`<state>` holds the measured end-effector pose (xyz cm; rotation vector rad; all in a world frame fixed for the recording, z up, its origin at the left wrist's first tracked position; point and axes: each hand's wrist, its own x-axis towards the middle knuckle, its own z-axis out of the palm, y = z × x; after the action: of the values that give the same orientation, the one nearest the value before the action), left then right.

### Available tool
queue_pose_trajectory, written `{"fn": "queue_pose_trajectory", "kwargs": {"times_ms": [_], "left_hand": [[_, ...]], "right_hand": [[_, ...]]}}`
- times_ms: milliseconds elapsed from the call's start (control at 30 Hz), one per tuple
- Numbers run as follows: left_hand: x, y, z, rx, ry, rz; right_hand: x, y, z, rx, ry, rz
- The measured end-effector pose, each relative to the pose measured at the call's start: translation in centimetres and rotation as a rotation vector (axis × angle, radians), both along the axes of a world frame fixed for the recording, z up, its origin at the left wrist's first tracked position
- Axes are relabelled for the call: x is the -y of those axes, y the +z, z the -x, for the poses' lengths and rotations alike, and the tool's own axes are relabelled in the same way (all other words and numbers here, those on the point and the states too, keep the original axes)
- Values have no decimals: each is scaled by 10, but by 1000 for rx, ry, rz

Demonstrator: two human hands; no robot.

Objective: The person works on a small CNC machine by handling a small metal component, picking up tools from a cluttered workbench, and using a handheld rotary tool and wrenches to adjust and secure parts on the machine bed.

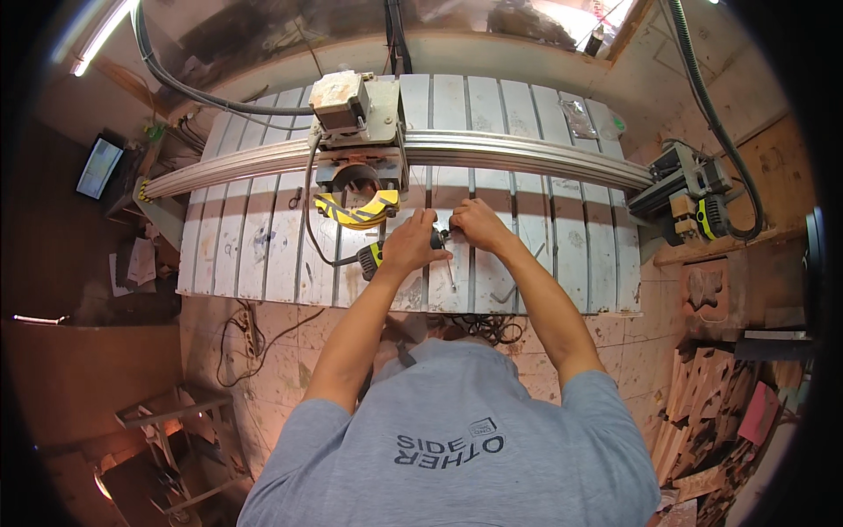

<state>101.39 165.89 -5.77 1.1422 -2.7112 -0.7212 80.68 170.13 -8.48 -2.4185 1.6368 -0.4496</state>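
Note:
A black and bright green router motor lies across the front of the slotted machine bed, its cable running up to the carriage. Its middle is covered by my left hand, which is wrapped round the body. My right hand is closed at the motor's dark front end, fingers bent; what exactly they pinch is hidden. A thin metal wrench sits just below my hands. Right of it is an L-shaped hex key. Above my left hand, the yellow and black striped clamp ring has an empty round opening.
The metal gantry rail spans the slotted bed, carrying a stepper motor. A hanging cable conduit is at right. Wood offcuts pile at lower right; cables lie below the front edge. A monitor glows at left.

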Motion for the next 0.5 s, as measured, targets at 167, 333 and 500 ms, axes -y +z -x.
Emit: {"fn": "queue_pose_trajectory", "kwargs": {"times_ms": [167, 333, 500], "left_hand": [[0, -1, 0, -32, -33, 26], [1, -4, 0, -44, -42, 37], [2, -2, 1, -35, -32, 23]], "right_hand": [[5, 2, -1, -25, -5, -69], [-1, -5, 2, 103, -13, -37], [9, 8, 1, 322, -68, -426]]}}
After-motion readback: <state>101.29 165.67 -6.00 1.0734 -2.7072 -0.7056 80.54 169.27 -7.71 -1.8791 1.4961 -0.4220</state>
